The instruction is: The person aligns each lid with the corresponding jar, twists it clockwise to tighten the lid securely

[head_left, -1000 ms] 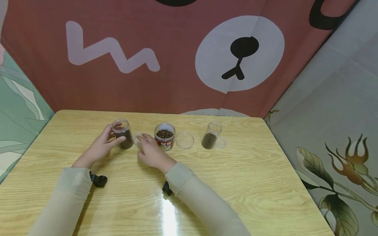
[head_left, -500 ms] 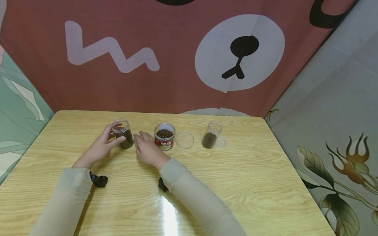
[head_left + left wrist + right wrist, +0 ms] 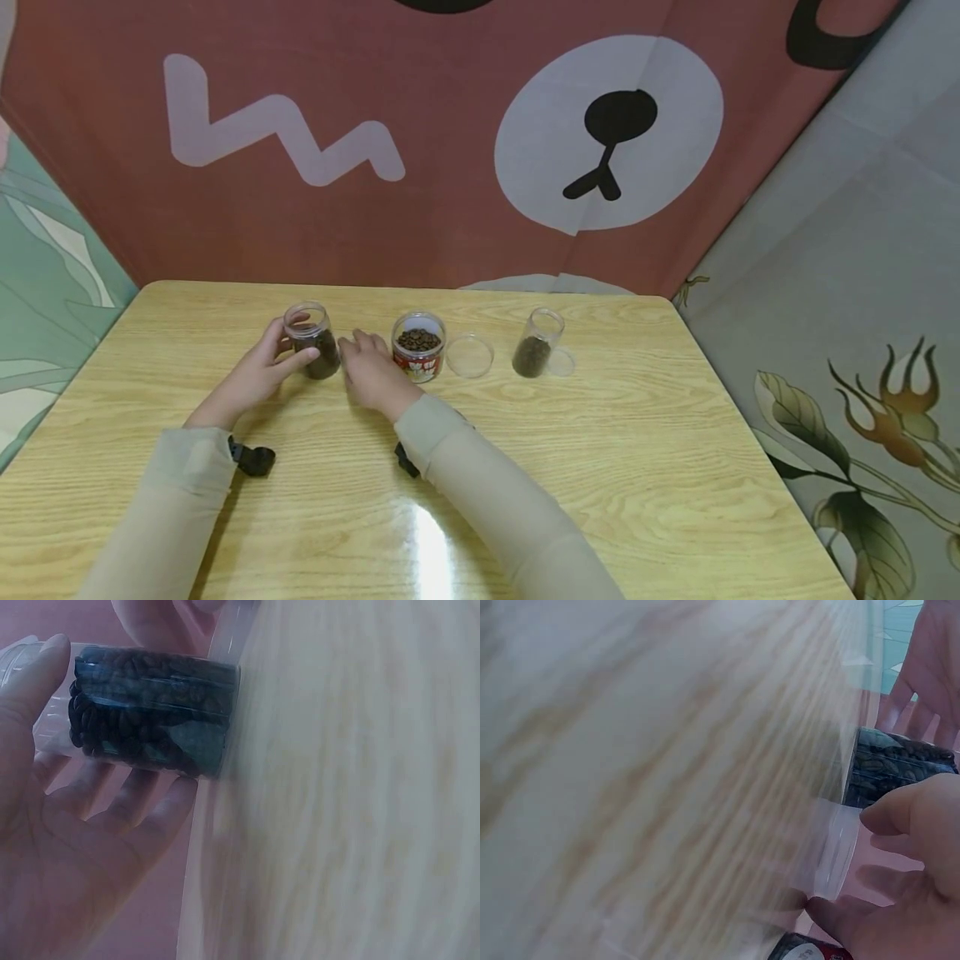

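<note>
Lidless jar (image 3: 323, 355) is held by left grip (image 3: 257, 373). Right grip (image 3: 375, 375): closure unclear. Beans (image 3: 116, 726) could be spilled by tilting.

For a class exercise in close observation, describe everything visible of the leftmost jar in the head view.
The leftmost jar is a clear, apparently plastic cylinder, its round mouth uncovered. Dark, beanlike pieces fill its lower part. It stands upright on the table, left of the red-labelled jar. The left grip curls around it; whether the right grip touches it is unclear.
</note>
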A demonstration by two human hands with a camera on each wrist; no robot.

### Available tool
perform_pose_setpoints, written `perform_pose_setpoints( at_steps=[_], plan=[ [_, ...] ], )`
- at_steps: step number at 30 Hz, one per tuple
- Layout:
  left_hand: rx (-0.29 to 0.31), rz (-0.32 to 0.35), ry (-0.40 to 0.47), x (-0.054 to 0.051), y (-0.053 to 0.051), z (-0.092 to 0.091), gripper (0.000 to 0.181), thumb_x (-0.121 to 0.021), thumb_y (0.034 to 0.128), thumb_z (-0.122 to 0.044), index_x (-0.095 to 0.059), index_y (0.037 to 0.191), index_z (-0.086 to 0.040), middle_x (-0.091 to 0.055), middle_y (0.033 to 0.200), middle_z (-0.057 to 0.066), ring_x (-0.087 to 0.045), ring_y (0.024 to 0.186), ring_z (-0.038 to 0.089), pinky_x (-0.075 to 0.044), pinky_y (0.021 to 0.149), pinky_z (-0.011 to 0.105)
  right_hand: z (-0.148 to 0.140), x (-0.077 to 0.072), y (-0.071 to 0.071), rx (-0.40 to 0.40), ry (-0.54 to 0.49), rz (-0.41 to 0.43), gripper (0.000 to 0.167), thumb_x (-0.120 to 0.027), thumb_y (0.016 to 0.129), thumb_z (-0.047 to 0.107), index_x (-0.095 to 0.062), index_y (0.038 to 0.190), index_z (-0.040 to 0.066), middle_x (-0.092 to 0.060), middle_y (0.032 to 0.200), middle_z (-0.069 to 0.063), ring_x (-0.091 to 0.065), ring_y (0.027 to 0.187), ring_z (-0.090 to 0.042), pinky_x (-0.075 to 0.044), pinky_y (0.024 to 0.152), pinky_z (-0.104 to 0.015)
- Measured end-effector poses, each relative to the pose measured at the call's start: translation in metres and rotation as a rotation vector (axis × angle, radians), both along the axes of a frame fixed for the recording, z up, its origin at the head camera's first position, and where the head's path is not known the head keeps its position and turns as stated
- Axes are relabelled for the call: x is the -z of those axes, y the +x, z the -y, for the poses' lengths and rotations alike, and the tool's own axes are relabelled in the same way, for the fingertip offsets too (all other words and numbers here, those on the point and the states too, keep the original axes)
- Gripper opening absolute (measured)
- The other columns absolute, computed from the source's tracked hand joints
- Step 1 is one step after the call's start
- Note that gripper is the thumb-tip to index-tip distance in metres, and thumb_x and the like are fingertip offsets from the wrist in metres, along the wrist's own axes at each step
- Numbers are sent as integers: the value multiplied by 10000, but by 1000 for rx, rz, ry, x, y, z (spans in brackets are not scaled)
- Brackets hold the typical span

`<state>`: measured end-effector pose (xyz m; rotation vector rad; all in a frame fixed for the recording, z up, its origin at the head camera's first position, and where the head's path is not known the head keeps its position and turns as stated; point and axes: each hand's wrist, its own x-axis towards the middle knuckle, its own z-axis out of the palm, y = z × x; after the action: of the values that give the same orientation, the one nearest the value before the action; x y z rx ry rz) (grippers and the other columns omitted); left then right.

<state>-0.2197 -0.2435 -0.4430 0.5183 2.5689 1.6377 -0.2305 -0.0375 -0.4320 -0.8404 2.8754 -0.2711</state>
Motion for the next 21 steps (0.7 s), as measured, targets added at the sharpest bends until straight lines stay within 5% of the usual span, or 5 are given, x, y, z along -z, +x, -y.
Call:
perform_pose_setpoints(
  at_steps=[8,21],
  plan=[
    [6,9,13,1,0,0,685,-565,1058,-171,-154,1593,-54,-224,1609,261,-293,1396,588,-329,1064,718,6,2,-3,-4,90,-67,471,-453,1081,151,-411,1549,116,-394,1570,-124,-398,1392,-305,-403,1138,-341],
    [7,24,18,2,-1,0,662,-561,1063,-216,-189,1587,-60,-198,1629,212,-276,1413,571,-328,1062,722,8,1,-3,4,130,-93,441,-493,1064,59,-479,1500,122,-446,1459,-109,-417,1266,-275,-502,977,-330]
  ],
)
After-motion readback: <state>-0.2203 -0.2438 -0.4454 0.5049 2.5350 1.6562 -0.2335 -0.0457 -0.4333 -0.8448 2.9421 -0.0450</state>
